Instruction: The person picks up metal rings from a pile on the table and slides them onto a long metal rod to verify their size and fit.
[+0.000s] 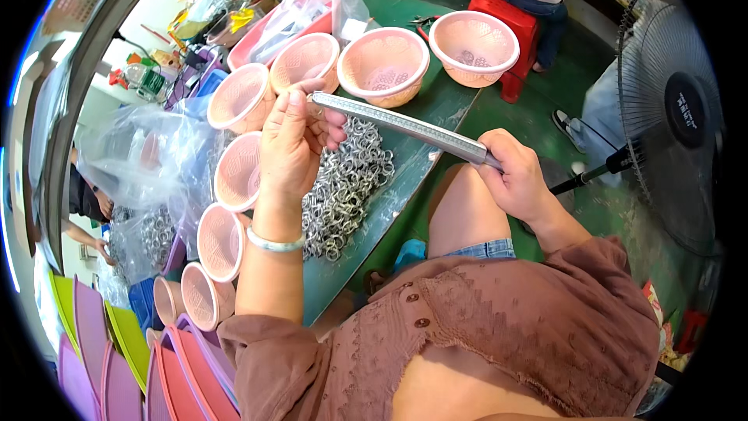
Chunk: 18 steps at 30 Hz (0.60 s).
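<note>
My right hand (514, 175) grips the near end of a long tapered metal rod (405, 125) that slants up and left across the view. At the rod's far tip, my left hand (292, 148) is raised with thumb and fingers pinched together; something small may be in them, but I cannot make it out. Under that hand lies a heap of metal rings (347, 187) on the green table (436, 101). A pale bangle (273, 243) circles my left wrist.
Several pink perforated baskets (386, 62) ring the heap along the table's left and far sides. Clear plastic bags (148, 156) of rings lie at left, coloured trays (101, 351) stacked below. A standing fan (674, 117) is right. Another person sits on a red stool (514, 19).
</note>
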Available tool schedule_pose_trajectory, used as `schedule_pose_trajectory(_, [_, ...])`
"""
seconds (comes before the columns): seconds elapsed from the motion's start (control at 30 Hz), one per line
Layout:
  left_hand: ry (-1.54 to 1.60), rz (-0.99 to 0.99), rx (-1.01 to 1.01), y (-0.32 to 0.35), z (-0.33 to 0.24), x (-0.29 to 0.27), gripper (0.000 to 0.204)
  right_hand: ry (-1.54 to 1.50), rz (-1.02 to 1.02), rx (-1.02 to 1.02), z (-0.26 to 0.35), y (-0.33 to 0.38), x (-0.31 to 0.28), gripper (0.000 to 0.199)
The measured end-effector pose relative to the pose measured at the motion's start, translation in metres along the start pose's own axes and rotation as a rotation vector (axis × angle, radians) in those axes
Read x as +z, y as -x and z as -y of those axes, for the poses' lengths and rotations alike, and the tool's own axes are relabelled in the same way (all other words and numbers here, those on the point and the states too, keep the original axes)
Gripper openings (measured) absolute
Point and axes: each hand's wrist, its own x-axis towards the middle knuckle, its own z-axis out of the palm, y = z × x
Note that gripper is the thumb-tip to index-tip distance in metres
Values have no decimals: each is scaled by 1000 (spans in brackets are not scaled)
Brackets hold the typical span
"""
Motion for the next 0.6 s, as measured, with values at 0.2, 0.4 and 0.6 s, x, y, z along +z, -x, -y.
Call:
schedule_pose_trajectory(0.2, [-165,-77,-32,43,-6,-8,31,21,51,-72,28,7,18,17])
schedule_pose_trajectory(0.4, [105,-118,-67,95,6,-19,32,-124,115,-74,46,9,63,17])
schedule_pose_trajectory(0.6, [96,-108,-128,134,29,-26,34,-85,183,-170,67,8,90,22])
